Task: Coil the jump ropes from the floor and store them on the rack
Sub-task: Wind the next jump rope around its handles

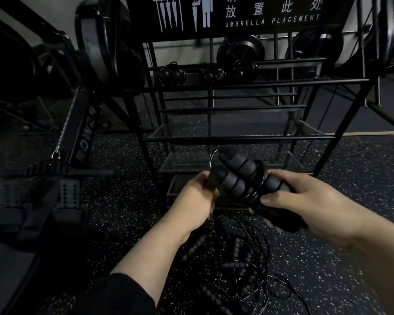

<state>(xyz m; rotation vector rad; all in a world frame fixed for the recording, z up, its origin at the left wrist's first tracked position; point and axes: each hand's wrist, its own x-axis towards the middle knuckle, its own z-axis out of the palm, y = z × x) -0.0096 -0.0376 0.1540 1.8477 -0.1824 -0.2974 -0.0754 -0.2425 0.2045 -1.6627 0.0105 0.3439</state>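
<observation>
I hold a jump rope (236, 178) in front of the black metal rack (241, 138): two black foam handles side by side, thin cord wound around them in several turns. My right hand (300, 201) grips the lower ends of the handles. My left hand (197, 196) pinches the loose cord at the left side of the bundle. On the speckled floor below lies a tangle of other jump ropes (232, 267) with ribbed black handles. Three coiled ropes (210, 75) sit on the rack's upper shelf.
The rack carries an "UMBRELLA PLACEMENT" sign (237, 12) on top and mesh shelves lower down. A rowing machine (77, 137) stands at the left, its footplates near my left arm. Fan-wheel machines stand behind the rack. Speckled rubber floor (350, 178) spreads to the right.
</observation>
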